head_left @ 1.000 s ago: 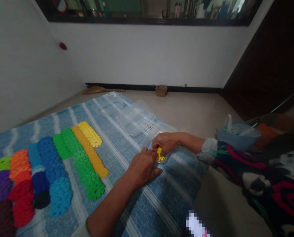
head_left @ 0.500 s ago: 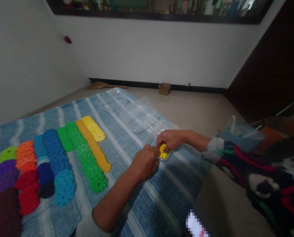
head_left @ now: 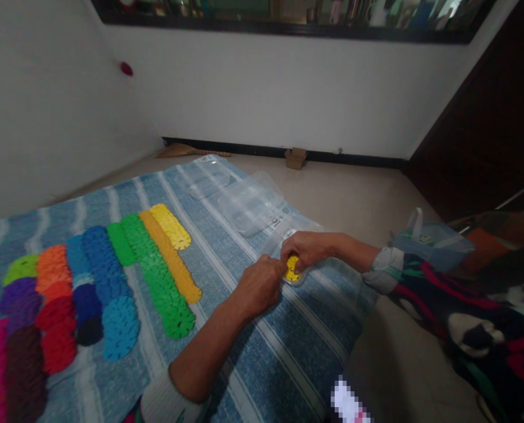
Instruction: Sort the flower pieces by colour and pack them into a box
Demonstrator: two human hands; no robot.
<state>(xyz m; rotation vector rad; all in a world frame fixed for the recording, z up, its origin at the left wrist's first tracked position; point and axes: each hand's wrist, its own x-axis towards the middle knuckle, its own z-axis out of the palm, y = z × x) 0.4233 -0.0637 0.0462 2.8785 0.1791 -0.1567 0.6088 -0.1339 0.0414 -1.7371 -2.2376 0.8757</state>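
Note:
My right hand curls its fingers over a small stack of yellow discs that sits in a clear plastic container on the blue striped mat. My left hand is closed beside it, its fingertips pinched against the same yellow discs. Rows of overlapping coloured discs lie on the mat to the left: yellow, orange, green, blue, red, purple and others.
Clear plastic trays and lids lie beyond my hands on the mat. A blue plastic tub stands on the floor at the right beside patterned fabric. A small cardboard box and a broom lie at the wall.
Both hands have drawn closer together around the yellow discs, the left curling from a flatter pose into a pinch. The camera has tilted slightly, shifting the scene.

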